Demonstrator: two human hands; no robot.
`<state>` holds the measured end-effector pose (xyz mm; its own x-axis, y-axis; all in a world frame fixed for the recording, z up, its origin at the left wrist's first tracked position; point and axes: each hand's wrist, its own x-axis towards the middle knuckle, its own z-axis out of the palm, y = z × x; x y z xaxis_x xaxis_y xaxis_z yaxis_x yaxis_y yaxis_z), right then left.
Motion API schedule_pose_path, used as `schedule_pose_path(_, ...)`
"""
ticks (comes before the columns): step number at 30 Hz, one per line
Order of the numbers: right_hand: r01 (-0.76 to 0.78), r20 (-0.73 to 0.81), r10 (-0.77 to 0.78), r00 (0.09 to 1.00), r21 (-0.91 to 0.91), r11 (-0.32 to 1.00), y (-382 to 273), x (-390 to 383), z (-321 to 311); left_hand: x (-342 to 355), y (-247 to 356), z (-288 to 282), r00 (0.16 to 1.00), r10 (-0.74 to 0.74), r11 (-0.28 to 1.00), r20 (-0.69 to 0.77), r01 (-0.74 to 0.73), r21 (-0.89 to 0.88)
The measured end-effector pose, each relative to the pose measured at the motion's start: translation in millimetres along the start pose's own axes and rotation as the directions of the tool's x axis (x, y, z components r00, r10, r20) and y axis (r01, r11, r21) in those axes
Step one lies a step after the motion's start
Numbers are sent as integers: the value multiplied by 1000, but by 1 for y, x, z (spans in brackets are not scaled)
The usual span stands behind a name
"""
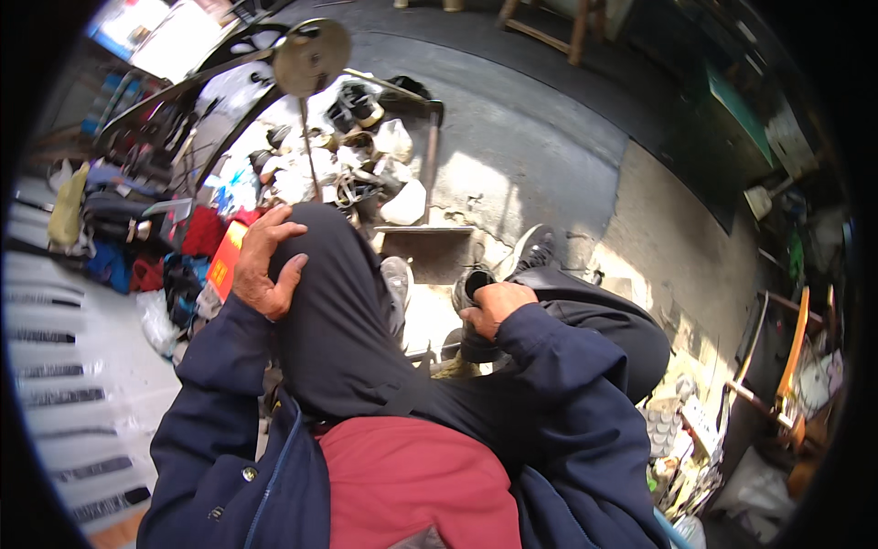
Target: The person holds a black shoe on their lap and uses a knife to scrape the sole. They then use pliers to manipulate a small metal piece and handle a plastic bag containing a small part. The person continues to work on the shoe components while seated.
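My left hand (pixel 265 265) rests on my left knee, its fingers apart and bent loosely over the dark trousers, with nothing in it. Between my legs, my right hand (pixel 498 306) grips a dark shoe (pixel 474 282) by its upper. The shoe's opening faces up, and my hand and sleeve hide part of it. Beyond it, the grey shoe on my right foot (pixel 533 247) is close by. The shoe on my left foot (pixel 397 284) shows beside my left leg.
A round metal disc (pixel 312 57) on a thin rod stands ahead to the left. Behind it lie several shoes (pixel 359 105) and white bags (pixel 402 201). An orange-red packet (pixel 225 261) and piled cloth (pixel 206 231) are at left. An orange curved piece (pixel 794 343) leans at right.
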<state>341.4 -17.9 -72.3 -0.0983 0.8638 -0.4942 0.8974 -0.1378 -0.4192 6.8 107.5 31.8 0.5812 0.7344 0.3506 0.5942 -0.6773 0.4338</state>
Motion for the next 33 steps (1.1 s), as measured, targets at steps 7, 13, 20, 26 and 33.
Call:
schedule_pose_path(7, -51, -80, 58, 995, 86, 995, -10, 17, -3, 50, -8, 38, 981, 53, 977, 188, -90, 194)
schedule_pose_path(13, 214, -336, -125, 933, 243, 946, -76, 38, -46, 57, -21, 44, 972, 3, 985, 235, -43, 168)
schedule_pose_path(20, 138, -375, 62, 925, 483, 865, -191, 86, -55, 56, -26, 43, 967, 59, 992, 246, -83, 90)
schedule_pose_path(26, 252, -221, -145, 964, 600, 760, -176, 95, -59, 52, -23, 40, 964, 64, 995, 257, -80, 52)
schedule_pose_path(33, 370, -577, -120, 808, 338, 865, -102, 20, -78, 55, -10, 46, 974, 16, 994, 225, -40, 100)
